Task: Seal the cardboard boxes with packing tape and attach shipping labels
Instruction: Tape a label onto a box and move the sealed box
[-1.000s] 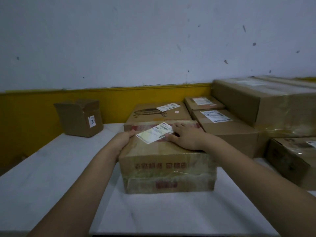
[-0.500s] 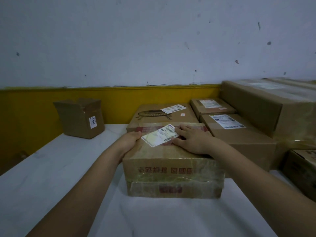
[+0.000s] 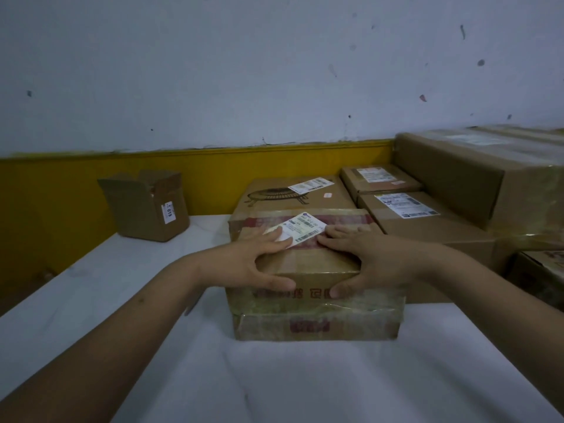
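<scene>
Head view, box: the taped cardboard box [image 3: 308,282] sits at the centre of the frame on the white table [image 3: 274,377], its front face toward the camera, other parcels touching or just behind it.
Head view, label: a white shipping label [image 3: 300,228] lies skewed on the box top, near the far edge, over a red printed band.
Head view, left hand: the left hand [image 3: 256,261] lies on the top's left part, fingers straight, their tips on the label's near corner, thumb hooked over the front edge.
Head view, right hand: the right hand [image 3: 363,257] mirrors it at centre right, fingers flat just beside the label, thumb down on the front face; both grasp the box by its front top edge.
Handling: probably stiff but somewhat crushed, the lower front bulging under glossy tape; that film looks slippery, so bare cardboard edges and corners are the better hold. Weight cannot be told.
Label handling: thin and flexible; it likely needs smoothing flat from the middle outward.
</scene>
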`<state>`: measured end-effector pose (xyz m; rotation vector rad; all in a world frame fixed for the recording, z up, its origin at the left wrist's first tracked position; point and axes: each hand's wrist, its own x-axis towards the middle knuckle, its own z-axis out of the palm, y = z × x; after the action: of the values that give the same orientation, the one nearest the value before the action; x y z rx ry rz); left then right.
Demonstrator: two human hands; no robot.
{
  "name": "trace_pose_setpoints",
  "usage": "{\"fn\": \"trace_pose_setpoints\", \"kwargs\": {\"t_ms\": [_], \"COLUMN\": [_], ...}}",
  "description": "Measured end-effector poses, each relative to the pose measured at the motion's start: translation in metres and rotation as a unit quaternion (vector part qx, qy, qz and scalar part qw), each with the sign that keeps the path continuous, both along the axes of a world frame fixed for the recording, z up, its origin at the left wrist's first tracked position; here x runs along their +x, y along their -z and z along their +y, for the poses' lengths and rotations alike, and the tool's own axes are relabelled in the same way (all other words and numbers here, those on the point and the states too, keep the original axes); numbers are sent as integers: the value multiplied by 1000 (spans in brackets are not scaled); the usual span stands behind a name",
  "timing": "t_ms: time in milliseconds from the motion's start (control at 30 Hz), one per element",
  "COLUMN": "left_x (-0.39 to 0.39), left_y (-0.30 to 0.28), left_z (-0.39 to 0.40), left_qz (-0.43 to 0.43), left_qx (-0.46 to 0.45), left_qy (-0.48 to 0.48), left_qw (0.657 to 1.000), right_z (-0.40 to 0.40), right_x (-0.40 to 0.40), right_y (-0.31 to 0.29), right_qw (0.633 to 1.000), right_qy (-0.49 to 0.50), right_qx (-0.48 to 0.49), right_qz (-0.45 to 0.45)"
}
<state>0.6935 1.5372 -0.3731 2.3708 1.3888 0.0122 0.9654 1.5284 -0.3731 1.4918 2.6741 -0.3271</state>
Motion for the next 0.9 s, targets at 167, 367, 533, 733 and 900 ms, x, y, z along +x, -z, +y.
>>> {"fn": "trace_pose_setpoints", "kwargs": {"t_ms": [167,367,533,733,900], "left_x": [2,-1,-70,-181,-199], "left_y": [6,9,23,116,183], "left_z": [0,-10,-53,-144,-182], "left_qz": [40,16,-273,-360,-433], "left_qx": [23,59,131,337,141], "left_qy": [18,5,-127,-526,-708], "left_qw": [999,998,945,693,540], "right_z": [0,-12,-38,-52,-25], "right_x": [-1,-5,-80,-245,-322], "right_y": [3,-6,-21,54,130], "right_qw": [999,1000,962,931,940], "right_qy": [-9,10,-53,-223,-192], "right_qx": [31,14,204,120,12], "right_qz": [8,22,173,263,281]}}
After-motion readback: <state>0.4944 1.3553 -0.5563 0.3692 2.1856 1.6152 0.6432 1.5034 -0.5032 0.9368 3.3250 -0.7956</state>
